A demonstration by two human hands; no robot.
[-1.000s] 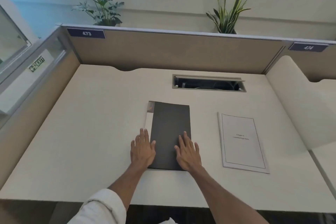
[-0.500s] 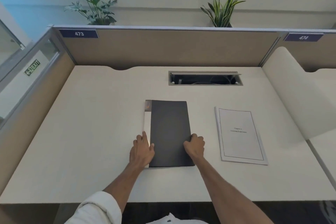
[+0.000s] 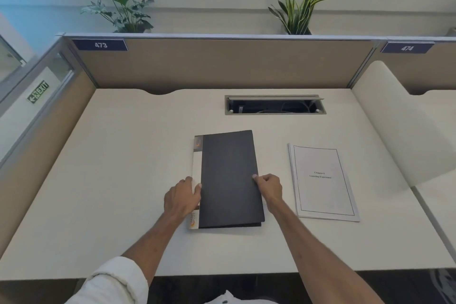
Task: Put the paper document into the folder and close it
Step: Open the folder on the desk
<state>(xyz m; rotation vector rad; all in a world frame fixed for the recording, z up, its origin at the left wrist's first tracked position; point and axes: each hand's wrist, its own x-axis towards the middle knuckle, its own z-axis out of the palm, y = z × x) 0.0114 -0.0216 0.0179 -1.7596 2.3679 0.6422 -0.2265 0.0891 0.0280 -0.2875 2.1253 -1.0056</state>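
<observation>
A black folder [image 3: 228,177] with a white spine strip lies in the middle of the desk, its cover slightly raised at the right edge. My right hand [image 3: 269,189] pinches that right edge of the cover, thumb on top. My left hand [image 3: 181,198] rests curled on the folder's left spine side, thumb touching the black cover. The paper document [image 3: 323,182], a stapled white sheaf with a framed title page, lies flat to the right of the folder, a little apart from my right hand.
The cream desk [image 3: 123,180] is walled by tan partitions at the back and left. An open cable slot [image 3: 275,105] sits behind the folder. A white curved divider [image 3: 399,126] rises at the right. Two potted plants stand beyond the back partition.
Both hands went from lying flat on the folder to curling at its sides. The right hand now grips the cover's right edge, which has lifted slightly.
</observation>
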